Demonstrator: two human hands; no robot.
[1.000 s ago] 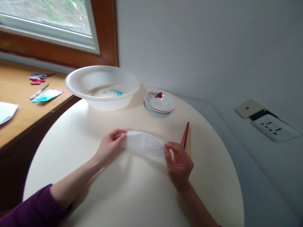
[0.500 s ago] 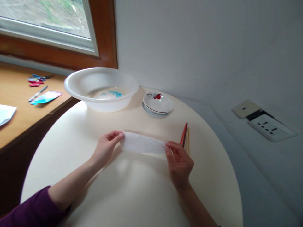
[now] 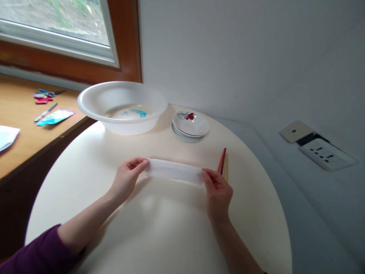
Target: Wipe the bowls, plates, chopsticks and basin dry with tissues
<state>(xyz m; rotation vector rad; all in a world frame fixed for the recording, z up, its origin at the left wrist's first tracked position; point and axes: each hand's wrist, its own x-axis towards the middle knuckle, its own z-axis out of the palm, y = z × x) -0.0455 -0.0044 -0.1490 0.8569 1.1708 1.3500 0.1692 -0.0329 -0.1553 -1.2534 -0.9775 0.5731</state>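
A thin white strip of paper or tissue (image 3: 174, 171) is stretched between my two hands, just above the round white table (image 3: 159, 236). My left hand (image 3: 128, 176) pinches its left end between thumb and fingers. At the right end, my right hand (image 3: 219, 193) pinches the upper corner in the same way. The strip looks slightly see-through, and its lower edge hangs free. Just beyond my right hand lie several chopsticks (image 3: 221, 160), red and pale wood, their near ends hidden behind that hand.
A large translucent white basin (image 3: 125, 127) with something blue inside stands at the back left. Stacked dishes (image 3: 190, 125) with a red flower sit beside it. On the wooden desk (image 3: 17, 101) are a pen (image 3: 46, 112), a colourful packet (image 3: 56, 118) and scissors-like items (image 3: 44, 96).
My right hand has shifted slightly to the right and its fingers have closed more tightly. The strip is pulled a little longer and looks narrower. My left hand has hardly moved.
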